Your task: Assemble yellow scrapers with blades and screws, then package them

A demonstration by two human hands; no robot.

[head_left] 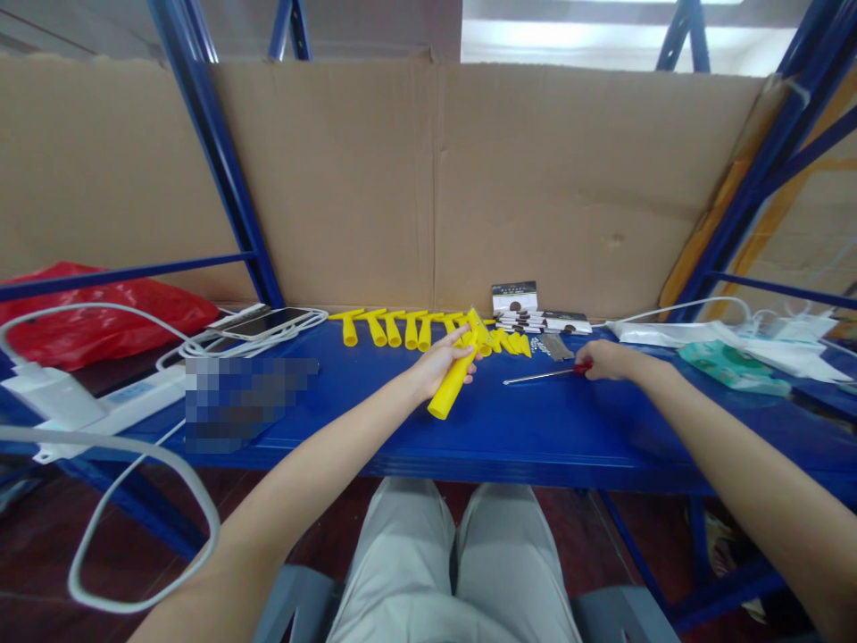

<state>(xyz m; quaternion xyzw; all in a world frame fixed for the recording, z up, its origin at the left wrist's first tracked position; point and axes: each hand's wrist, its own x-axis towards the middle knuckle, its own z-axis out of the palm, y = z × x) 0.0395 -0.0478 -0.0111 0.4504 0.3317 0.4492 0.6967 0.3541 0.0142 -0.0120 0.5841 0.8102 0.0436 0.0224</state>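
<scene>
My left hand (pixel 438 364) is closed around a yellow plastic scraper (pixel 450 391) with a hollow round handle. The handle's open end points toward me, and its wide head is turned to the far side. To the right, my right hand (pixel 606 360) grips the red handle of a screwdriver (pixel 539 377), whose metal shaft points left, low over the table. Beyond my left hand, several similar yellow scrapers (pixel 395 332) lie in a row. Small yellow pieces (pixel 512 343), tiny metal bits (pixel 537 346) and grey flat blades (pixel 556 346) lie between the hands.
Small black-and-white packets (pixel 519 320) sit against the cardboard wall (pixel 536 179). A phone (pixel 271 323), white cables and a power strip (pixel 134 402) occupy the left of the blue table (pixel 536 438). On the right are a green packet (pixel 729 366) and white items. Blue posts (pixel 214 152) flank the table.
</scene>
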